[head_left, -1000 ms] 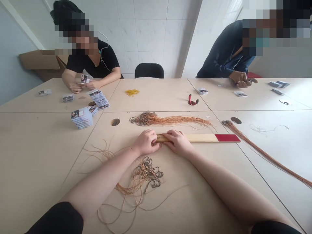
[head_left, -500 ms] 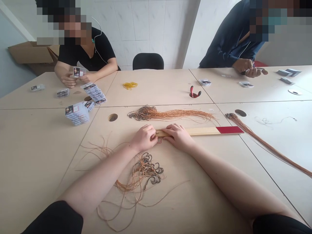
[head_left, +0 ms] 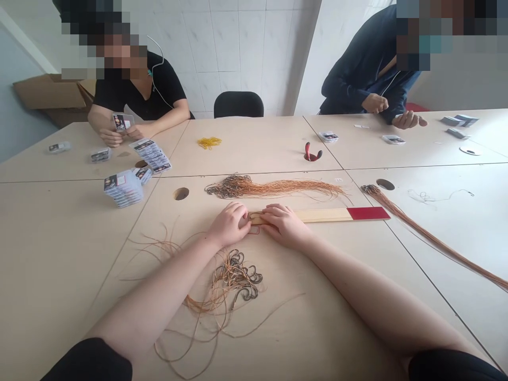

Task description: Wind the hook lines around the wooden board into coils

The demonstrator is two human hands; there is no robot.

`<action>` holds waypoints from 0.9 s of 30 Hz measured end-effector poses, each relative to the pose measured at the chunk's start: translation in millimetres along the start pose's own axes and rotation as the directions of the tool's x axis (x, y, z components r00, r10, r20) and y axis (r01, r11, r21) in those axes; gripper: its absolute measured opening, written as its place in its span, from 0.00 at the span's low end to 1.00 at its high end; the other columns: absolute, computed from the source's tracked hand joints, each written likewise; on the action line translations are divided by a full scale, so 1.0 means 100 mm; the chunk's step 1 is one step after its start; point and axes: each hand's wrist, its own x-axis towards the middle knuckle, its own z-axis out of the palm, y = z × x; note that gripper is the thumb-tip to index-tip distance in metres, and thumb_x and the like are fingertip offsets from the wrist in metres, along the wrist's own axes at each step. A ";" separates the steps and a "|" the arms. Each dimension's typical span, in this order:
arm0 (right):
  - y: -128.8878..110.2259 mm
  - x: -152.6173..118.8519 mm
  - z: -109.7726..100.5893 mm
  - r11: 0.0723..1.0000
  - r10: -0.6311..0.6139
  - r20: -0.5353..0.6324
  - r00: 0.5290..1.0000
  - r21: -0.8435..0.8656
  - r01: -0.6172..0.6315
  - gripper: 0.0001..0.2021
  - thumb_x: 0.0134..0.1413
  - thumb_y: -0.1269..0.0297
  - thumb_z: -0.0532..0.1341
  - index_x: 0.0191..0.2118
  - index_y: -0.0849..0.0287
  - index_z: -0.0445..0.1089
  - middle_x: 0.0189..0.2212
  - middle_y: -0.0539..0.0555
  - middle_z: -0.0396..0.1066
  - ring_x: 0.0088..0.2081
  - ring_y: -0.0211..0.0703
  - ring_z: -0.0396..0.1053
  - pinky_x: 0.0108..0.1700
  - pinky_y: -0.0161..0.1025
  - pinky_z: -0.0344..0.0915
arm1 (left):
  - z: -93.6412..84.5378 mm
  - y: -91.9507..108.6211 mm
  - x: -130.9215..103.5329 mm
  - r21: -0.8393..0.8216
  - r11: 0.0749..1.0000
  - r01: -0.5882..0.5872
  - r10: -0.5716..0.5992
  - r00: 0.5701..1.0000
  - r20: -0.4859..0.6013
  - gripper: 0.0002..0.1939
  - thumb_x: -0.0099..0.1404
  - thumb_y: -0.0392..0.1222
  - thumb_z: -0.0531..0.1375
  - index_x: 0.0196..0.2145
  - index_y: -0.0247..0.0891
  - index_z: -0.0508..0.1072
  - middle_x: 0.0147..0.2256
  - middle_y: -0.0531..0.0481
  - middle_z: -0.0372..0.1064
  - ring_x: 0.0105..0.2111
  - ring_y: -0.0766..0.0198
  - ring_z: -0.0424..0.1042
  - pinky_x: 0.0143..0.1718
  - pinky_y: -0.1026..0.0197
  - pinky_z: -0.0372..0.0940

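Wooden strip [head_left: 321, 215] lies flat on desk [head_left: 337, 328], left end between 2 hands, red end [head_left: 369, 213] well out to right of them. Right hand [head_left: 283, 225] holds strip, fingers over top, thumb at near edge. Left hand [head_left: 230, 225] curled narrow at left end; cannot tell what fingertips pinch. Strip likely light, stiff, apt to slide; best gripped by long edges. Hooks [head_left: 238, 270] nearer than hands: hard, sharp-looking; take by shanks. Lines [head_left: 197, 307] look springy, tangle-prone.
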 end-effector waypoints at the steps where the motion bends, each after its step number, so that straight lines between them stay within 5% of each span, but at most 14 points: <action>1: 0.00 0.00 0.00 1.000 -0.011 0.003 1.000 0.003 0.011 0.11 0.59 0.63 0.53 0.42 0.57 0.70 0.44 0.57 0.68 0.51 0.49 0.58 0.50 0.48 0.59 | 0.00 0.00 0.00 -0.003 1.000 0.000 0.000 1.000 0.001 0.05 0.57 0.36 0.55 0.29 0.39 0.59 0.33 0.48 0.64 0.39 0.58 0.63 0.40 0.55 0.61; 27: -0.02 0.00 -0.01 0.982 -0.145 -0.065 0.987 0.115 0.152 0.14 0.56 0.72 0.52 0.46 0.59 0.67 0.44 0.57 0.67 0.49 0.46 0.59 0.51 0.47 0.63 | 0.04 -0.02 0.01 -0.012 0.993 -0.115 0.114 0.993 -0.027 0.02 0.58 0.33 0.54 0.30 0.37 0.64 0.36 0.46 0.66 0.42 0.58 0.65 0.46 0.54 0.63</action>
